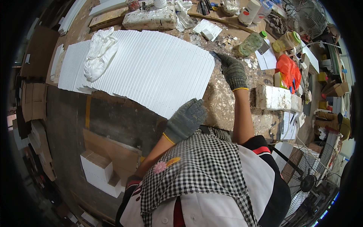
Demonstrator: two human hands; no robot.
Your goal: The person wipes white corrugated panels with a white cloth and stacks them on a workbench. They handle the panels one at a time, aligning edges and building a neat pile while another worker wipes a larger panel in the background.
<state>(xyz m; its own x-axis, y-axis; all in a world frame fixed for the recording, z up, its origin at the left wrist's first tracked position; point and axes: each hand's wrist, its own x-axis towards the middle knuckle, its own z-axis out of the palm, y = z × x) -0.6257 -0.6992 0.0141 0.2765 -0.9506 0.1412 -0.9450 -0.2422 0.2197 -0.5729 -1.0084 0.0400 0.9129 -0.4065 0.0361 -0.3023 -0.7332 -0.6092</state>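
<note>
nearest my distant viewpoint is one black-and-white checked apron, bearing one pink flower, worn over a white shirt. beyond it, one row of white boards lies on the stained worktable, toward its left side. the row's long axis runs left to right, its right end bending toward the wearer; each board points away from the wearer, the far ends at the right leaning rightward. the boards overlap too closely for me to count.

two gloved hands attend the right end. the left hand is unclenched, fingers outstretched toward the upper right, at the near corner. the right hand is curled at the far corner, one small dark piece at its fingertips; i cannot tell whether it grips this.

one crumpled white cloth lies across the row's left part. at the right i count two green-capped bottles, one clear and one yellowish, one red bag, and two fans, one far, one near.
</note>
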